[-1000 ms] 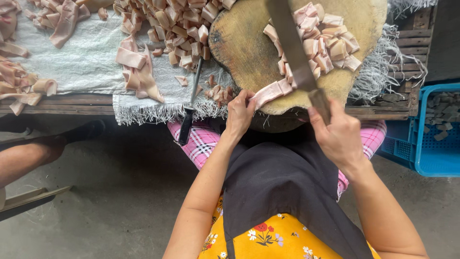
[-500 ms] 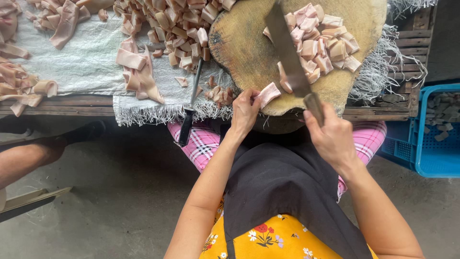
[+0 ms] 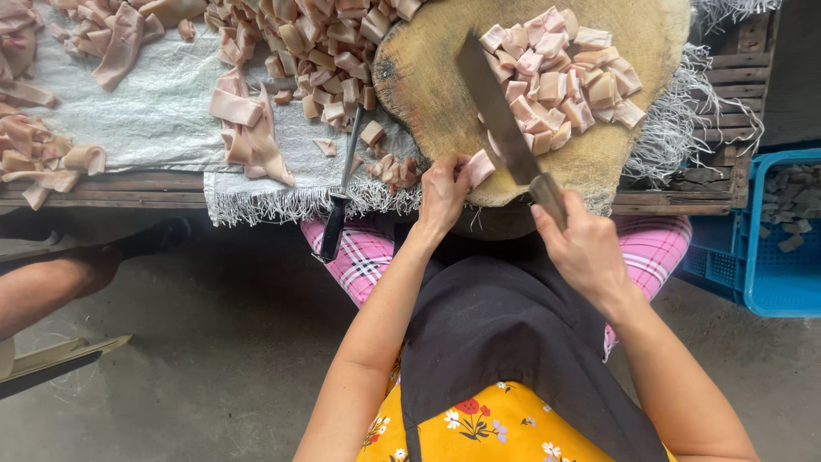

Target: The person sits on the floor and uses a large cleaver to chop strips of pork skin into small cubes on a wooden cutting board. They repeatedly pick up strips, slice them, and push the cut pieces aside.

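A round wooden chopping block (image 3: pixel 428 77) lies on the table, with a pile of cut pink meat pieces (image 3: pixel 560 73) on its far right part. My right hand (image 3: pixel 581 248) grips the handle of a big cleaver (image 3: pixel 500 115), whose blade lies slanted across the block. My left hand (image 3: pixel 440 192) pinches the short last bit of a meat strip (image 3: pixel 477 167) at the block's near edge, right beside the blade.
A white woven sheet (image 3: pixel 154 103) covers the wooden table, strewn with meat strips (image 3: pixel 248 128) and several cubes (image 3: pixel 325 51). A small knife (image 3: pixel 338 205) hangs over the table edge. A blue crate (image 3: pixel 770 248) stands at the right. Another person's leg (image 3: pixel 60 282) is at the left.
The meat strip under my left hand has grown much shorter as the cleaver chopped it. More cut pieces lie on the pile. My left hand has slid slightly toward the blade.
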